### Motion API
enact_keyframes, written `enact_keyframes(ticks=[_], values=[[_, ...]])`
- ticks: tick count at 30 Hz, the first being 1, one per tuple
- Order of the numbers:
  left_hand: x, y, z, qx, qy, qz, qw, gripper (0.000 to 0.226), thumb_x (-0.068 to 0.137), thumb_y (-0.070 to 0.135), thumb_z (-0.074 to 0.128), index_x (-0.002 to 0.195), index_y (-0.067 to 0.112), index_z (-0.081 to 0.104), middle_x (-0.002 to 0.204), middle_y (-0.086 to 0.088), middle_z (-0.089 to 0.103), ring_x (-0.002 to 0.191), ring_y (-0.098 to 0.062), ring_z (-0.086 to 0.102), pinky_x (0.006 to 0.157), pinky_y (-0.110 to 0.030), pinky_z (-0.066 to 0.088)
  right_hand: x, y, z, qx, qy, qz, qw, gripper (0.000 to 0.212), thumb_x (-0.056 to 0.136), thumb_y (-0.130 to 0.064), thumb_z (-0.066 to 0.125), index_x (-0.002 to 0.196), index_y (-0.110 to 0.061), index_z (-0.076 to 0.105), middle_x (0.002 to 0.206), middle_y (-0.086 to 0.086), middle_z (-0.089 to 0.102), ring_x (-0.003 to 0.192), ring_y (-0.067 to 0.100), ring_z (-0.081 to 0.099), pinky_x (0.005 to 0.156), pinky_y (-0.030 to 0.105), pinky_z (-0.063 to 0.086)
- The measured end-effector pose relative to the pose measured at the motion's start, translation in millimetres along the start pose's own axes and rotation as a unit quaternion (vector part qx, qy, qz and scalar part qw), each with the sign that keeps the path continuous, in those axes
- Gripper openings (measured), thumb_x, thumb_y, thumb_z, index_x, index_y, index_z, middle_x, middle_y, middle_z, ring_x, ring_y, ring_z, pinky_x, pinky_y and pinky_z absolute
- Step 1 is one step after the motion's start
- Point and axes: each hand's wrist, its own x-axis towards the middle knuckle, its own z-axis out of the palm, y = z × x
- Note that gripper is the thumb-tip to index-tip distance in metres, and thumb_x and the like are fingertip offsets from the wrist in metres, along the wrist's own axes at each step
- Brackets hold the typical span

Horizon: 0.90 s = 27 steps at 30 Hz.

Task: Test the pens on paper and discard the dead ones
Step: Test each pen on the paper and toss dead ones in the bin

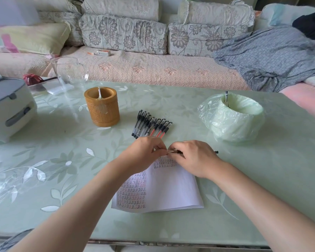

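Observation:
Both hands meet over the top edge of a white paper sheet [168,190] covered in rows of small written marks. My right hand [193,157] grips a pen [176,152] lying sideways, its black end poking out past the hand on the right. My left hand [145,151] pinches that pen's left end; whether a cap sits there I cannot tell. A row of several capped pens [151,127] lies just beyond the hands. A small bin lined with a pale green bag [231,115] stands to the right with one pen [226,98] upright in it.
A round bamboo pen holder [102,107] stands left of the pen row. A white and grey appliance [7,106] sits at the far left, with a glass jug [68,73] behind it. The table [62,160] has a green floral cover; a sofa runs behind.

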Motion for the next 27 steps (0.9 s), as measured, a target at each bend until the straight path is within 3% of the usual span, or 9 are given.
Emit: enact_keyframes(ticks=[3, 5, 7, 10, 12, 16, 21, 23, 27], values=[[-1, 0, 1, 0.041, -0.003, 0.008, 0.999, 0.009, 0.091, 0.031, 0.063, 0.089, 0.023, 0.067, 0.08, 0.014, 0.059, 0.067, 0.004, 0.052, 0.058, -0.01, 0.038, -4, 9, -4, 0.091, -0.023, 0.039, 0.995, 0.034, 0.095, -0.036, 0.049, 0.13, -0.035, 0.047, 0.102, -0.005, 0.068, 0.094, 0.018, 0.061, 0.081, 0.033, 0.046], [-3, -1, 1, 0.067, -0.003, 0.011, 0.998, 0.009, 0.089, 0.029, 0.063, 0.089, 0.021, 0.066, 0.082, 0.011, 0.06, 0.066, 0.001, 0.052, 0.057, -0.011, 0.037, -6, 16, -4, 0.164, -0.013, 0.052, 0.985, 0.031, 0.095, -0.019, 0.049, 0.121, -0.034, 0.043, 0.084, -0.006, 0.061, 0.073, 0.004, 0.054, 0.073, 0.025, 0.042], [-5, -2, 2, 0.099, -0.011, 0.023, 0.995, 0.005, 0.086, 0.024, 0.063, 0.087, 0.019, 0.063, 0.082, 0.009, 0.059, 0.067, -0.003, 0.05, 0.059, -0.018, 0.04, -7, 19, -3, 0.222, 0.003, 0.069, 0.973, 0.03, 0.094, -0.009, 0.05, 0.105, -0.036, 0.046, 0.078, -0.005, 0.056, 0.062, 0.004, 0.05, 0.063, 0.02, 0.04], [-6, -2, 3, 0.121, -0.029, 0.024, 0.992, 0.006, 0.08, 0.02, 0.061, 0.087, 0.02, 0.06, 0.08, 0.011, 0.053, 0.068, -0.005, 0.049, 0.059, -0.019, 0.041, -9, 18, 2, 0.382, 0.013, 0.111, 0.918, 0.033, 0.095, 0.001, 0.05, 0.085, -0.028, 0.062, 0.077, -0.002, 0.056, 0.06, 0.012, 0.057, 0.05, 0.026, 0.045], [-5, -1, 4, 0.129, -0.034, 0.022, 0.991, 0.009, 0.08, 0.022, 0.06, 0.089, 0.022, 0.058, 0.078, 0.013, 0.049, 0.069, -0.007, 0.048, 0.059, -0.02, 0.041, -11, 14, 4, 0.479, 0.014, 0.127, 0.869, 0.035, 0.098, 0.005, 0.045, 0.091, -0.019, 0.07, 0.084, 0.006, 0.06, 0.064, 0.016, 0.061, 0.045, 0.028, 0.047], [-3, 0, 9, 0.146, -0.033, 0.025, 0.988, 0.016, 0.079, 0.023, 0.06, 0.094, 0.022, 0.056, 0.077, 0.012, 0.044, 0.074, -0.013, 0.047, 0.059, -0.024, 0.036, -13, 14, 2, 0.579, 0.002, 0.139, 0.804, 0.045, 0.096, 0.014, 0.033, 0.109, -0.01, 0.069, 0.095, 0.013, 0.065, 0.071, 0.018, 0.064, 0.055, 0.03, 0.053], [3, 4, 16, 0.133, -0.019, 0.007, 0.991, 0.021, 0.081, 0.036, 0.066, 0.093, 0.021, 0.058, 0.082, 0.008, 0.054, 0.077, -0.014, 0.053, 0.064, -0.027, 0.045, -16, 16, 6, 0.553, -0.003, 0.119, 0.825, 0.024, 0.093, 0.007, 0.056, 0.111, -0.007, 0.064, 0.078, 0.007, 0.06, 0.061, 0.013, 0.059, 0.055, 0.024, 0.047], [5, 3, 19, 0.127, -0.009, -0.004, 0.992, 0.025, 0.08, 0.041, 0.069, 0.091, 0.021, 0.058, 0.079, 0.011, 0.052, 0.073, -0.013, 0.052, 0.063, -0.027, 0.046, -16, 16, 7, 0.543, 0.0, 0.12, 0.831, 0.009, 0.097, -0.004, 0.055, 0.101, -0.007, 0.063, 0.071, 0.006, 0.057, 0.055, 0.018, 0.057, 0.045, 0.021, 0.04], [5, 2, 26, 0.11, 0.013, -0.032, 0.993, 0.027, 0.078, 0.043, 0.072, 0.086, 0.022, 0.058, 0.076, 0.012, 0.051, 0.072, -0.013, 0.051, 0.063, -0.028, 0.048, -17, 21, 10, 0.522, -0.001, 0.134, 0.842, 0.016, 0.095, 0.002, 0.048, 0.092, -0.007, 0.061, 0.067, 0.013, 0.06, 0.043, 0.024, 0.054, 0.037, 0.016, 0.027]])
